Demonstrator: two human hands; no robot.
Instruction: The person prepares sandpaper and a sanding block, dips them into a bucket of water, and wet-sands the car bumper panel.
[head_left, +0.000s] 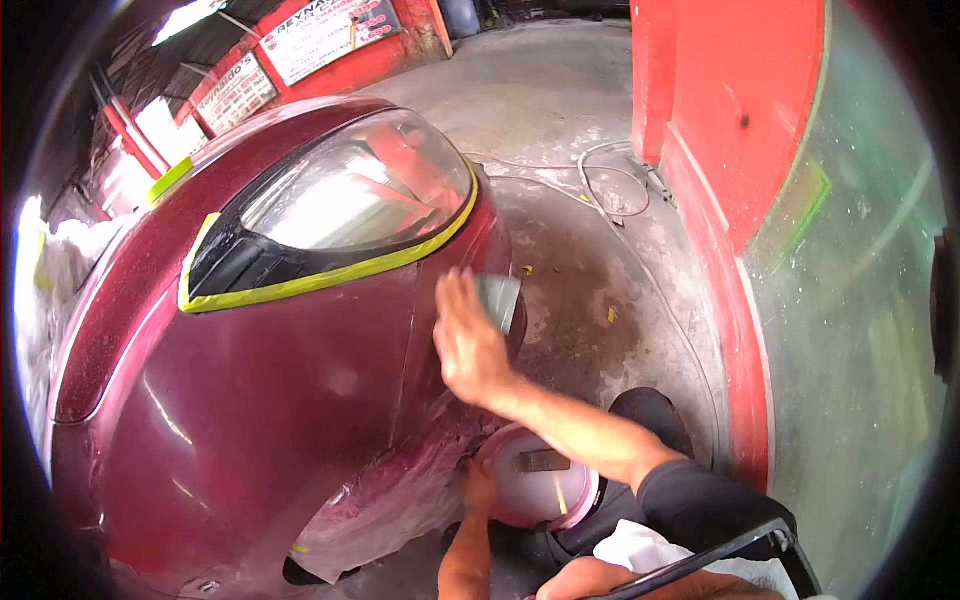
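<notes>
A dark red car body [280, 400] fills the left side, its light or glass unit [360, 185] edged with yellow-green tape [330, 284]. My right hand [467, 335] lies against the panel below the taped edge, fingers long and together, with a thin grey-green sheet [500, 298] held at the finger side. My left hand [479, 488] is lower down, closed on the left rim of a round bucket [510, 490] of cloudy liquid. A dark rectangular piece [543, 461] shows in the bucket. The left fingertips are partly hidden.
Pinkish masking sheet [385, 510] hangs along the car's lower edge. A thin hose [650, 280] curls over the stained concrete floor [560, 90]. On the right stand a red wall [735, 110] and a greenish panel [850, 350]. My dark-clothed knee [652, 412] is beside the bucket.
</notes>
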